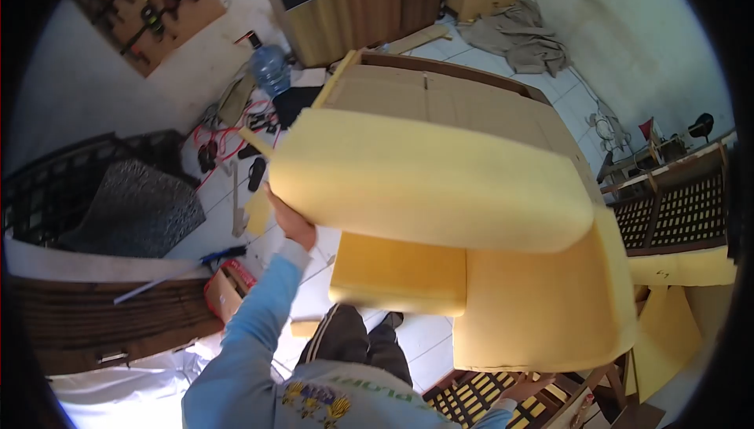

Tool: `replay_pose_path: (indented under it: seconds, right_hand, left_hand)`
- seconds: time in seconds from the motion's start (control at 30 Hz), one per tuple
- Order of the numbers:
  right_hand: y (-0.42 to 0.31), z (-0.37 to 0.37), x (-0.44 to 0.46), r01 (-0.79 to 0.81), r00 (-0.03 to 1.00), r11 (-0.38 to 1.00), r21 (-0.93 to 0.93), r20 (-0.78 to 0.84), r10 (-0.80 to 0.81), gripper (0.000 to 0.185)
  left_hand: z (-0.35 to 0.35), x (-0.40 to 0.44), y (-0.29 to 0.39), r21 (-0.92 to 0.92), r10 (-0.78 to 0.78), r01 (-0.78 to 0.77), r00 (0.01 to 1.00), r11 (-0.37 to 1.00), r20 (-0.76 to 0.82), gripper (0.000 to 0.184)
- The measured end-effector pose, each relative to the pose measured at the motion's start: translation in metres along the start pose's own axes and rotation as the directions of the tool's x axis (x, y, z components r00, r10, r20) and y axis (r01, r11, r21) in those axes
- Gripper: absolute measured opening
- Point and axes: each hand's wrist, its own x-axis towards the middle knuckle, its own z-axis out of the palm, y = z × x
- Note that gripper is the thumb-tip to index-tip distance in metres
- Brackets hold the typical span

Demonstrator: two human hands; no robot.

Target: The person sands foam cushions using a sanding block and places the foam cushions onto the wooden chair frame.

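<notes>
A long yellow foam cushion point(432, 177) lies across the top of a cardboard-covered frame point(440, 87). My left hand point(290, 221) presses against the cushion's left end, its fingers partly hidden behind the foam. More yellow foam point(542, 303) covers the right side of the frame and curves down toward me. Below the long cushion sits a darker yellow foam block point(400, 272). At the bottom, my right hand point(528, 386) is beside the lower edge of the curved foam, near a strap-webbed frame point(479, 397); its fingers are too small and partly hidden to make out.
A blue water bottle point(269, 67), red hose point(228, 140) and sandals lie at the left. Behind stands a wooden cabinet point(361, 16). Crumpled cloth point(518, 36) is on the floor at the back right. Another webbed frame point(675, 205) stands at the right.
</notes>
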Motion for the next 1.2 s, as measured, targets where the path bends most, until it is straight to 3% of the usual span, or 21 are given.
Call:
replay_pose_path:
  seconds: [0.07,0.17,0.23,0.27,0.3,0.33,0.37,0.4,0.47,0.5,0.57,0.6,0.63,0.7,0.73,0.83,0.9,0.97,1.07,1.17,1.2]
  right_hand:
    - [0.0,-0.013,-0.007,-0.02,0.989,0.998,-0.055,-0.148,0.012,0.078]
    - [0.038,-0.078,-0.019,-0.343,0.908,0.93,0.135,-0.206,0.365,0.063]
    - [0.062,-0.114,-0.04,-0.342,0.814,0.801,0.492,-0.271,0.514,0.065]
    - [0.072,-0.134,-0.05,-0.43,0.9,0.837,-0.337,-0.226,0.372,0.073]
    - [0.084,-0.155,-0.058,-0.234,0.96,0.284,-0.93,-0.175,0.219,0.082]
    - [0.081,-0.152,-0.077,-0.431,0.901,0.634,-0.642,-0.278,0.332,0.088]
    - [0.077,-0.148,-0.095,-0.53,0.818,0.825,-0.197,-0.373,0.437,0.094]
    - [0.06,-0.12,-0.108,-0.357,0.771,0.717,0.599,-0.244,0.588,0.099]
    - [0.046,-0.083,-0.125,-0.373,0.916,0.828,0.419,0.024,0.401,0.083]
    - [0.014,-0.025,-0.157,-0.348,0.924,0.861,0.371,-0.022,0.382,0.079]
    - [-0.006,0.023,-0.155,-0.287,0.913,0.917,-0.278,0.209,0.35,0.075]
    - [-0.001,0.041,-0.151,-0.102,0.952,0.861,-0.498,0.204,0.23,0.086]
    - [-0.002,0.062,-0.166,-0.074,0.989,0.729,-0.681,0.043,0.141,0.098]
    - [0.002,0.097,-0.199,0.007,0.996,0.482,-0.876,-0.034,-0.077,0.107]
    - [0.003,0.1,-0.204,0.086,0.987,0.387,-0.918,0.027,-0.157,0.104]
    - [-0.008,0.12,-0.207,0.107,0.986,0.479,-0.871,0.032,-0.163,0.099]
    - [-0.006,0.122,-0.207,0.093,0.985,0.472,-0.877,0.012,-0.171,0.098]
    - [0.008,0.103,-0.204,0.097,0.981,0.472,-0.876,0.003,-0.196,0.097]
    - [0.018,0.061,-0.209,0.246,0.959,0.431,-0.868,0.153,-0.24,0.093]
    - [0.052,0.031,-0.202,0.594,0.793,0.428,-0.681,0.404,-0.456,0.085]
    - [0.056,0.028,-0.211,0.556,0.828,0.514,-0.653,0.381,-0.412,0.083]
  left_hand:
    - [-0.032,-0.04,-0.017,-0.228,0.011,-0.022,0.999,0.973,-0.049,0.077]
    - [-0.176,-0.078,-0.084,-0.516,-0.215,0.356,0.925,0.779,0.315,0.063]
    - [-0.241,-0.104,-0.094,-0.095,-0.229,0.26,0.94,0.961,0.255,0.067]
    - [-0.27,-0.125,-0.096,0.149,-0.254,0.224,0.938,0.963,0.234,0.069]
    - [-0.291,-0.146,-0.096,0.383,-0.282,0.185,0.935,0.905,0.216,0.072]
    - [-0.289,-0.153,-0.069,0.499,-0.341,0.182,0.907,0.847,0.248,0.073]
    - [-0.282,-0.159,-0.038,0.607,-0.398,0.161,0.874,0.778,0.279,0.074]
    - [-0.247,-0.156,0.021,0.617,-0.481,0.191,0.806,0.763,0.345,0.074]
    - [-0.322,-0.166,-0.018,0.765,-0.497,-0.23,0.641,0.602,0.584,0.074]
    - [-0.32,-0.17,0.012,0.792,-0.617,-0.107,0.568,0.601,0.544,0.074]
    - [-0.319,-0.177,0.051,0.829,-0.756,0.057,0.449,0.556,0.476,0.075]
    - [-0.318,-0.178,0.054,0.833,-0.782,0.102,0.42,0.544,0.46,0.075]
    - [-0.313,-0.173,0.055,0.859,-0.8,0.107,0.436,0.501,0.412,0.078]
    - [-0.314,-0.159,0.034,0.776,-0.687,0.044,0.499,0.629,0.528,0.083]
    - [-0.312,-0.159,0.029,0.761,-0.678,0.095,0.534,0.641,0.505,0.085]
    - [-0.288,-0.153,0.031,0.711,-0.737,0.376,0.608,0.594,0.294,0.091]
    - [-0.285,-0.149,0.036,0.706,-0.77,0.402,0.549,0.583,0.324,0.082]
    - [-0.294,-0.146,0.018,0.71,-0.783,0.382,0.483,0.592,0.393,0.093]
    - [-0.277,-0.169,0.025,0.795,-0.764,0.322,0.594,0.514,0.253,0.111]
    - [-0.272,-0.173,0.047,0.802,-0.742,0.226,0.572,0.553,0.35,0.103]
    - [-0.274,-0.166,0.042,0.817,-0.745,0.167,0.539,0.551,0.393,0.101]
